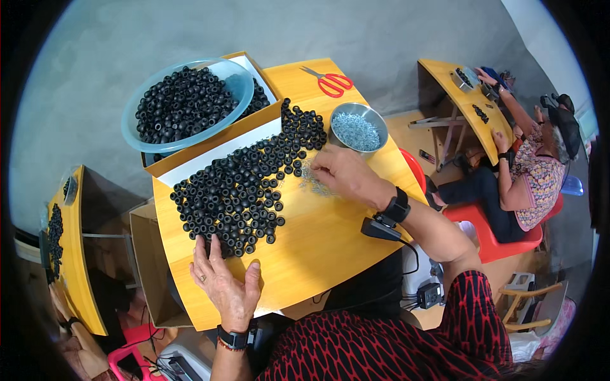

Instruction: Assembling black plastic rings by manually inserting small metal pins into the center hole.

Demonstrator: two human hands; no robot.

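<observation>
Resting open by black rings [241, 184], left hand [223, 287]; right hand [346, 173] pinches screws [312, 181] near bowl [358, 129].

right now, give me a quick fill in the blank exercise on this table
1. The scissors have ____ handles.
2. The black rings in the blue bowl sit on an open ____.
3. The small silvery parts fill a round ____ bowl.
4. The left hand rests flat at the ____ edge of the ring pile.

Missing: red; box; metal; near
</observation>
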